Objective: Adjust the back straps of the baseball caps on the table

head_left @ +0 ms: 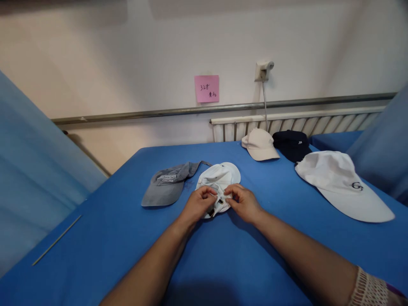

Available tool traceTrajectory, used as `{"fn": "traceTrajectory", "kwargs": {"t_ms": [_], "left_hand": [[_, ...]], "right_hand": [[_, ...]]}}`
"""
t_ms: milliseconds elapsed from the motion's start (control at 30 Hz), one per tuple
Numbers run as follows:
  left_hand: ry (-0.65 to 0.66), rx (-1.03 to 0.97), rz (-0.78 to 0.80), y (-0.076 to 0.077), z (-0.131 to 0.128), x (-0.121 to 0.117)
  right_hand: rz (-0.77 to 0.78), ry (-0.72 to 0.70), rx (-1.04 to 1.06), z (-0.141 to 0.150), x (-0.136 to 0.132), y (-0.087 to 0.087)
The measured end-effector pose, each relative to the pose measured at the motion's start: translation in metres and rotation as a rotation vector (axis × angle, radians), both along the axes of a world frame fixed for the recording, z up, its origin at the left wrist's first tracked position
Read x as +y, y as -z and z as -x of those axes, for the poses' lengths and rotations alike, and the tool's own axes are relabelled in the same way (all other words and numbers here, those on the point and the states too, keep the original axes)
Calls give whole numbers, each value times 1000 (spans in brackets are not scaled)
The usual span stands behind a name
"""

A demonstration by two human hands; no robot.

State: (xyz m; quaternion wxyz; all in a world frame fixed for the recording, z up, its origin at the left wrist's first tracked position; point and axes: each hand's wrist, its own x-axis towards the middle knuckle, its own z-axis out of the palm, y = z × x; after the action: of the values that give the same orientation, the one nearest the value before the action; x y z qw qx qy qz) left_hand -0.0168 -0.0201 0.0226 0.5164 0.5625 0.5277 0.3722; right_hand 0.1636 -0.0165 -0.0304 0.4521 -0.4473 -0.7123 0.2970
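Observation:
A white baseball cap [219,173] lies in front of me on the blue cloth, its brim pointing away and its inside partly showing. My left hand [202,203] pinches the cap's near edge from the left. From the right, my right hand [244,202] pinches the same edge, close to the back strap and a small dark buckle. The two sets of fingertips are a short way apart. Just left of the cap rests a grey baseball cap [168,182] with pale lettering, its strap reaching toward the white one.
A beige cap [260,144], a navy cap [291,144] and a large white cap [338,182] sit at the right. A thin stick [56,240] lies on the left of the blue-covered table [111,246]. Behind are a radiator [229,129], a rail and a wall socket [262,71].

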Motion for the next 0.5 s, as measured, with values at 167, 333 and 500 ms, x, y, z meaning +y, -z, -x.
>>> {"fn": "traceTrajectory", "kwargs": {"t_ms": [167, 333, 500], "left_hand": [[29, 140, -88, 2, 1, 2], [88, 263, -148, -2, 5, 2], [136, 365, -197, -6, 4, -1]], "right_hand": [[-23, -16, -3, 1, 1, 2], [-49, -23, 15, 1, 2, 3], [-58, -33, 11, 1, 2, 3]]}}
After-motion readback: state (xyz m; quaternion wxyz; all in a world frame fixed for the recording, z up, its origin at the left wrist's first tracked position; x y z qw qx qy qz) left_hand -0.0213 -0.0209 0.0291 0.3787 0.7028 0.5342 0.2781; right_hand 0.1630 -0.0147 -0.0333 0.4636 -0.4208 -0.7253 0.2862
